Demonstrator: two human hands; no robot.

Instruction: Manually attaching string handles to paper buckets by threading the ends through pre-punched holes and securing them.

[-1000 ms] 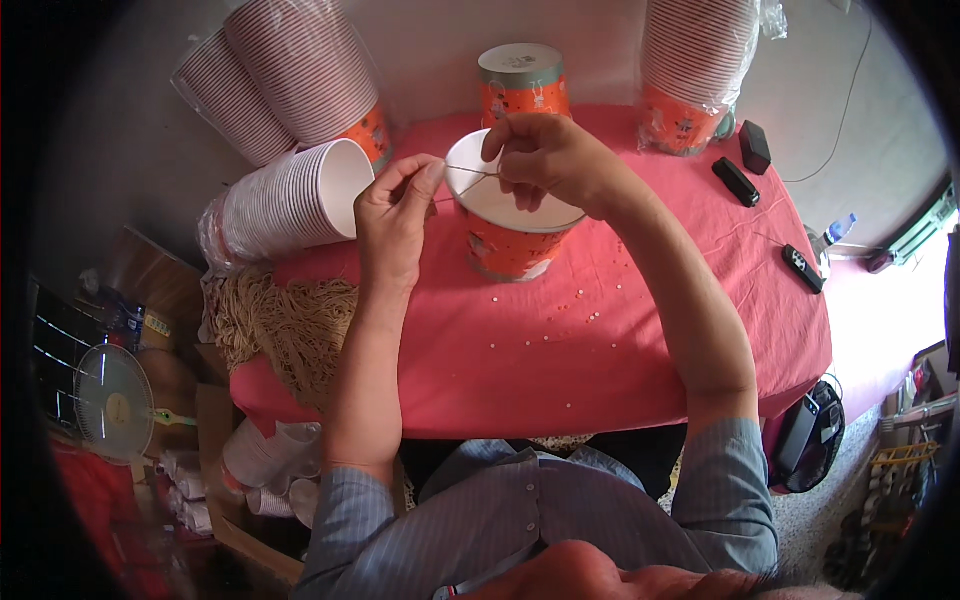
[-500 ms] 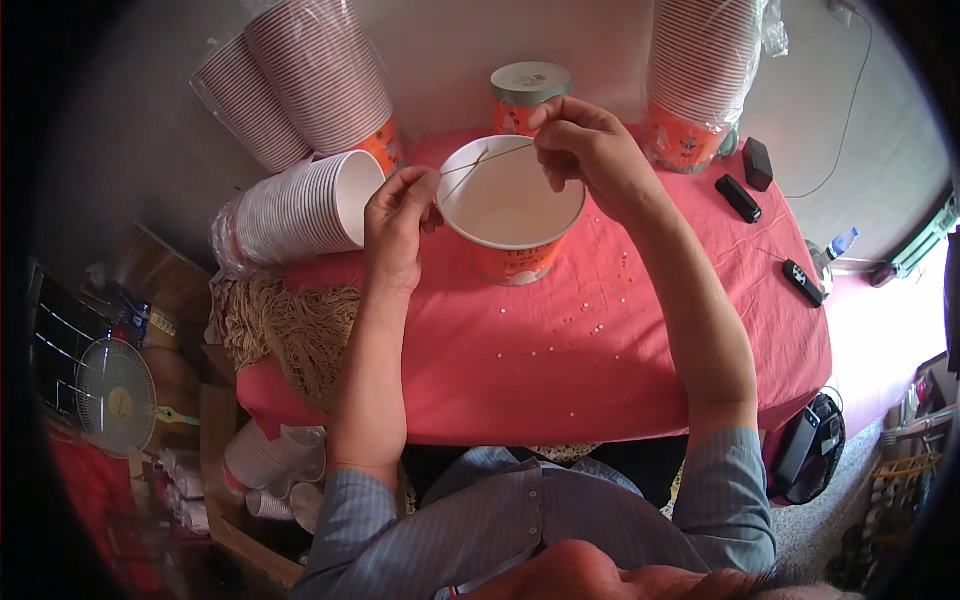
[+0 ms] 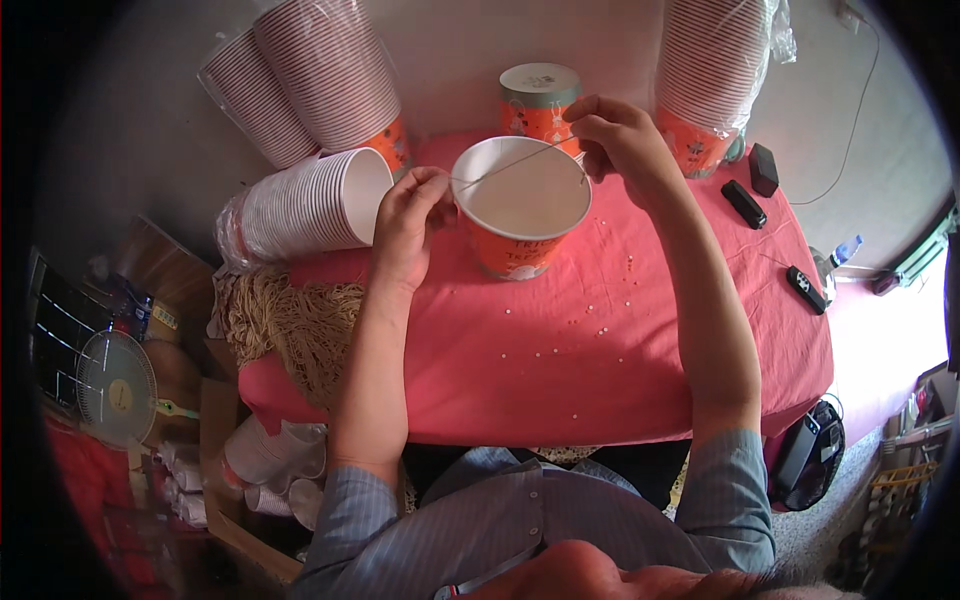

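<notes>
An orange paper bucket [image 3: 512,248] with a white inside stands upright on the table, its open mouth facing up. Over that mouth runs a thin beige cord [image 3: 520,160], slanting up from left to right. At the bucket's left rim, my left hand [image 3: 410,215] pinches one end of it. My right hand [image 3: 625,145], raised beyond the right rim, is closed on the other end. A bundle of loose beige cords [image 3: 300,325] lies at the table's left edge.
A nested stack of white buckets [image 3: 300,210] lies on its side at left. Wrapped stacks [image 3: 325,75] lean behind it; another stack [image 3: 705,70] stands back right. An upside-down bucket [image 3: 540,100] is at the back. Small white beads dot the red tablecloth [image 3: 480,390].
My right hand has moved right and pulled the cord out straighter across the bucket's mouth. The crossed loop near the left rim is gone. My left hand has barely shifted.
</notes>
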